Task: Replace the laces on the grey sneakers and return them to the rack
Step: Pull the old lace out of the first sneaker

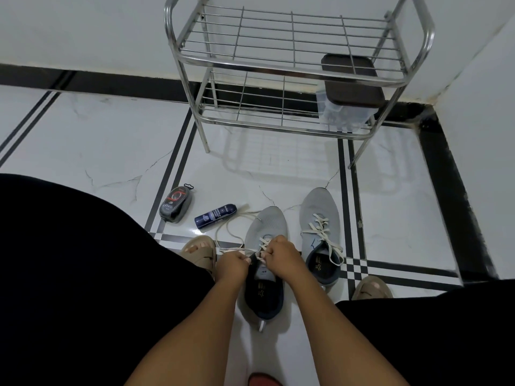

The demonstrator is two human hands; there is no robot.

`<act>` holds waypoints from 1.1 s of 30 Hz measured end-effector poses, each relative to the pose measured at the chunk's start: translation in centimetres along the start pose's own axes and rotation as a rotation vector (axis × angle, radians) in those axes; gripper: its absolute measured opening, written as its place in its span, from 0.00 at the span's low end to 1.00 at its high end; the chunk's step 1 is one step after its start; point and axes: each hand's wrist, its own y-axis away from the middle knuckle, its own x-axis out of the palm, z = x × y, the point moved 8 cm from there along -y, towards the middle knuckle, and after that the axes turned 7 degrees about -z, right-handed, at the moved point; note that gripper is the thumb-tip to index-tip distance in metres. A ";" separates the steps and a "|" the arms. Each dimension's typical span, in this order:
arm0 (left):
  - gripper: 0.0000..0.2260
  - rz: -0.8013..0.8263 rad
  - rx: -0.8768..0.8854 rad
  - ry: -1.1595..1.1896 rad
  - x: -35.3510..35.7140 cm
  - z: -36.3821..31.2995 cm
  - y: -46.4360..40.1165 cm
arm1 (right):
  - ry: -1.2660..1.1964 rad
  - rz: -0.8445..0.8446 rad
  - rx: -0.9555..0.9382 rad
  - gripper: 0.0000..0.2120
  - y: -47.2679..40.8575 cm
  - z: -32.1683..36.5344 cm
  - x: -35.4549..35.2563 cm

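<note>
Both hands work at the near sneaker (264, 263) on the floor (111, 140): left hand (232, 264) pinches the cream lace (223, 232) at the left eyelets, right hand (281, 253) is curled round the crossings at mid-tongue. Long slack loops out over the floor to the left of the toe. The second sneaker (320, 227) stands just beside it on the right, laced but untied, ends trailing over its collar. The rack (292, 62) stands well apart, ahead by the wall; neither shoe is on it. Risks, as I judge them: the loose loop may snag on the spray can (216, 215) lying near it, or under the sandalled foot (200, 250) touching that side; uneven pulls would leave one end too short to tie; a skipped eyelet is possible, since the hands hide the upper holes. Containers: a clear plastic box with a dark lid (351, 82) sits on the rack's lower shelf, right end; contents look dark and small, cannot identify. A polish sponge case (175, 204) lies closed on the floor.
</note>
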 end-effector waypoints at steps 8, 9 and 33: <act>0.07 -0.015 -0.043 -0.010 -0.2 0.4 0.1 | -0.832 -0.229 0.608 0.17 2.1 -4.4 -2.6; 0.07 -0.002 -0.038 -0.020 -0.1 0.4 0.3 | -1.044 -0.316 0.748 0.17 2.7 -5.8 -2.5; 0.05 0.078 0.018 -0.083 1.3 -0.6 1.0 | -0.230 -0.064 0.299 0.07 1.4 -2.5 -1.8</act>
